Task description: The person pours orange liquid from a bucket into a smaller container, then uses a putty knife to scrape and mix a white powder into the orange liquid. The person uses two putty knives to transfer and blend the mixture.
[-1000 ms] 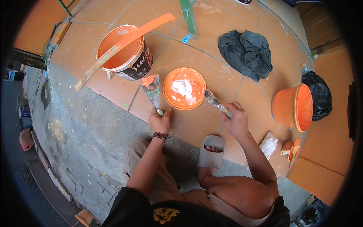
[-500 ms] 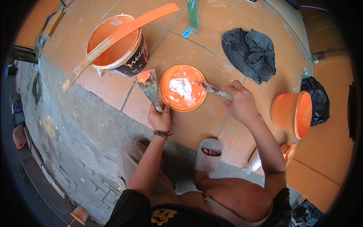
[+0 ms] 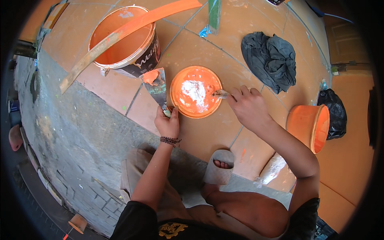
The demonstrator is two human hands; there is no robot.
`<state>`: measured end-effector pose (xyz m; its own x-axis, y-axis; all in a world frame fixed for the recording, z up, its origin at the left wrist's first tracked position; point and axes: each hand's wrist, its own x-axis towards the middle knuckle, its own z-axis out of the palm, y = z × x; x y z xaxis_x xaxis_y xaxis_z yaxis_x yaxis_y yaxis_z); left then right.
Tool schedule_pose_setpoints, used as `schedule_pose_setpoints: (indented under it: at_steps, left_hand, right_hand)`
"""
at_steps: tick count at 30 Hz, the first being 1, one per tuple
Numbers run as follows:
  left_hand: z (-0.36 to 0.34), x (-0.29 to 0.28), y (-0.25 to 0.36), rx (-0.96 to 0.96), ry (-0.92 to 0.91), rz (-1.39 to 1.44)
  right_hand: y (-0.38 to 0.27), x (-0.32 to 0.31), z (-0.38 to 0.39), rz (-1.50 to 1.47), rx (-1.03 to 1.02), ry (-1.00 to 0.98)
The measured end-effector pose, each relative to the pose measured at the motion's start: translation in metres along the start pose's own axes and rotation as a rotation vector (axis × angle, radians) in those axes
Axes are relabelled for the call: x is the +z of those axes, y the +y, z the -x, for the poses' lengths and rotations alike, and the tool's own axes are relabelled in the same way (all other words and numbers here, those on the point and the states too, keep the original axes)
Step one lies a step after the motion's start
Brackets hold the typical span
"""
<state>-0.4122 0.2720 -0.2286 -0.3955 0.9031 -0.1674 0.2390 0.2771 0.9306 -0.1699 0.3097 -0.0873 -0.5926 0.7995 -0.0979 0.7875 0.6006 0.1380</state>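
My left hand (image 3: 167, 125) grips the short handle of a wide putty knife (image 3: 157, 91), its blade pointing away from me with a lump of orange paste (image 3: 150, 77) near the edge. To the right of that blade, a round orange lid (image 3: 175, 108) lies flat on the tiles, holding a glossy white and orange mix (image 3: 195, 94). From the right, my right hand (image 3: 249, 107) is closed around a narrower putty knife (image 3: 220, 94). The tip of this knife is in the mix at the lid's right side; my fingers hide most of its handle.
A paint bucket (image 3: 149, 60) stands far left, an orange-coated wooden stick (image 3: 116, 38) across its rim. Dark crumpled cloth (image 3: 269, 62) lies at the far right. Farther right are an orange bucket (image 3: 304, 125) and a black plastic bag (image 3: 334, 114). A green post (image 3: 214, 16) stands at the back.
My right hand has moved slightly left toward the lid, and less of its putty knife shows. My right elbow has swung outward. The left hand still holds the wide putty knife beside the lid.
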Motion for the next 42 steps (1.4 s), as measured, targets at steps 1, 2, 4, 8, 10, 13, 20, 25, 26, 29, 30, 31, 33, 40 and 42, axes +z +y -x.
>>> schedule_pose_setpoints:
  at_steps: [1,2,4,8,10,13,20,25,26,29,30,31,33,40,42]
  left_hand:
    - [0.0,0.0,0.001,0.004,0.0,-0.001]
    - [0.001,0.001,0.001,0.008,0.0,-0.001]
    - [0.002,0.001,0.004,0.025,-0.003,0.008]
    - [0.003,0.001,0.005,0.032,-0.01,0.02]
    - [0.003,0.002,0.003,0.03,-0.004,0.012]
    - [0.002,0.002,0.001,0.038,0.007,-0.009]
    - [0.003,0.002,0.004,0.02,0.003,0.001]
    - [0.003,0.002,0.009,0.023,-0.005,0.041]
    - [0.003,0.004,0.009,0.025,0.013,0.034]
    - [0.003,0.005,0.004,0.027,0.029,0.041]
    - [0.003,0.005,0.002,0.027,0.028,0.048]
    - [0.003,0.004,0.002,0.027,0.029,0.034]
    - [0.002,0.003,0.003,0.026,0.031,0.007]
    - [0.003,0.006,0.005,0.003,0.029,0.032]
    - [0.004,0.008,0.004,0.013,0.042,0.015]
  right_hand:
    - [0.002,0.005,-0.004,0.011,-0.032,0.028]
    - [0.003,0.005,-0.007,0.026,-0.024,0.02]
    - [0.006,0.003,-0.014,0.055,-0.009,0.006]
    - [0.013,-0.009,-0.027,-0.005,0.038,0.004]
    - [0.014,-0.013,-0.032,-0.024,0.047,0.009]
    - [0.012,-0.002,-0.036,0.008,0.021,0.054]
    - [0.011,-0.003,-0.043,0.05,-0.007,0.04]
    - [0.013,-0.018,-0.041,0.064,0.004,0.021]
    - [0.014,-0.013,-0.04,0.057,-0.016,0.027]
    - [0.014,0.002,-0.04,0.019,-0.036,0.054]
    - [0.014,-0.001,-0.035,-0.007,-0.013,0.067]
    - [0.013,-0.003,-0.032,-0.038,0.007,0.08]
    - [0.011,-0.009,-0.035,-0.039,0.027,0.076]
    - [0.009,-0.004,-0.022,-0.038,0.026,0.146]
    - [0.012,0.0,-0.028,-0.055,0.031,0.097]
